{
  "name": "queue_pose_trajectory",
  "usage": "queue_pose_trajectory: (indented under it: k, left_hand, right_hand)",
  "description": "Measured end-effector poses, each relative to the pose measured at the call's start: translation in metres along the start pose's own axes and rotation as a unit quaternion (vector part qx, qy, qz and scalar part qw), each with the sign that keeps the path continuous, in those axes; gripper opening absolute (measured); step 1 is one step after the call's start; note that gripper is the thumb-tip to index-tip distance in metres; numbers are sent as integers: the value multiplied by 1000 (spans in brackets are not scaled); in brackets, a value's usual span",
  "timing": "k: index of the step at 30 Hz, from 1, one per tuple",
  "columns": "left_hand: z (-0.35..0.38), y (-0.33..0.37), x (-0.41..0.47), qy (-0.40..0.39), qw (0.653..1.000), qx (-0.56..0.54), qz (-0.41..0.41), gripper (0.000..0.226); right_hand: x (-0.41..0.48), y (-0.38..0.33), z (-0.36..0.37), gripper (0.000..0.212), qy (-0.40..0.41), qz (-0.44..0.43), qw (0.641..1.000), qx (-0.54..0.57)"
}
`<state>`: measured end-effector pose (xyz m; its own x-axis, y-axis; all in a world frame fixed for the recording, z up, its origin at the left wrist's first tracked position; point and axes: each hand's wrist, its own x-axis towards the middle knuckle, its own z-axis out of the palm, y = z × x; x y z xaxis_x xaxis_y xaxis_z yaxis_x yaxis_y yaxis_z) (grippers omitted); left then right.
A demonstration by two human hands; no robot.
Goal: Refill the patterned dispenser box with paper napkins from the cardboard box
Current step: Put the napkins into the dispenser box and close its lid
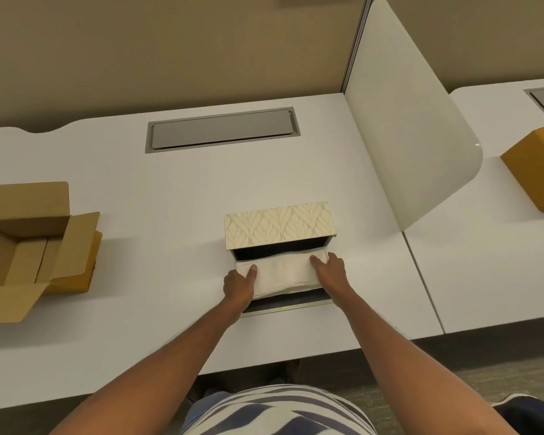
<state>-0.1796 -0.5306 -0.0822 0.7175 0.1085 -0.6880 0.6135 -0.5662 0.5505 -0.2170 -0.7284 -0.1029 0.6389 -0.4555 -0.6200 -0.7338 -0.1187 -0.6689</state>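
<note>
Stack of white paper napkins (283, 273) sits in the open front of the patterned dispenser box (280, 226), near the front-centre of the white desk (176, 189). Stack is about halfway in: far edge inside the dark opening, near edge sticking out toward the person. Box lid w/ leaf pattern is on top; a dark gap shows above the stack, and the box's base edge shows below it.

Left hand (239, 285) grips the stack's left end, thumb on top, fingers tucked under or behind, so can't see them. Right hand (328, 270) is at the right end, fingers laid on top of the stack, palm against its side. Both hands closed on the napkins, one per end.

Cardboard box (29, 246) is well apart on the desk's left, flaps open; contents can't be made out. Grey cable hatch (222, 130) is set into the desk behind the dispenser. White divider panel (412, 120) stands to the right; past it, a second brown box (537, 174) on the next desk.
</note>
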Motion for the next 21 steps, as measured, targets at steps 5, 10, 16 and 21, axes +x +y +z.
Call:
queue_pose_trajectory:
  k: [5,10,16,21]
  left_hand:
    - [1,11,3,6,998,66,-19,69]
    - [-13,16,9,-24,999,0,-22,65]
    - [-15,12,3,-28,999,28,10,60]
    - [-8,10,-8,-4,1000,24,15,54]
  right_hand:
    - [-2,1,2,59,9,-32,998,-44]
    - [0,4,-12,44,-16,-49,999,13]
    - [-2,9,-13,49,-18,-62,998,22]
    - [-2,6,-11,58,-20,-48,999,9]
